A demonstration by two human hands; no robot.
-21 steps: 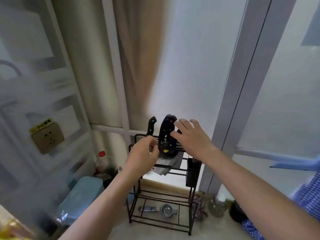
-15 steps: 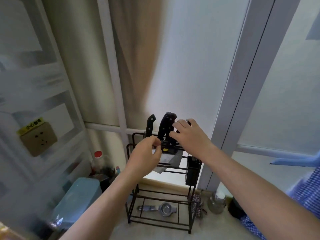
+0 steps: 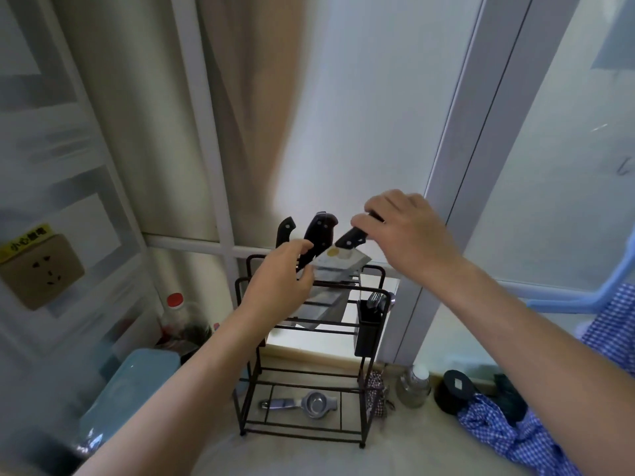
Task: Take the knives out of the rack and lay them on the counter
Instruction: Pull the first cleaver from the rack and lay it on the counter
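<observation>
The right hand is curled around the black handle of a cleaver and grips it from above, the wrist bent down. The wide grey blade has a yellow round mark. It is tilted, its upper part above the top wires of the rack and its lower part between them.

The left hand is at the front top of the rack, the forearm reaching up from below. Its fingers are curled at the lower end of the middle knife; whether they pinch this handle or the wire I cannot tell. This knife has a thick dark handle with rivets and stands in the rack. Just beside it on the left, a small knife with a thin black handle also stands there.

The black wire rack stands on the pale table near the window. A black holder with utensils hangs on its right side, and a metal squeezer lies on its bottom shelf. Left of the rack are a bottle with a red cap and a blue box. Right of it are a jar and a blue checked cloth.
</observation>
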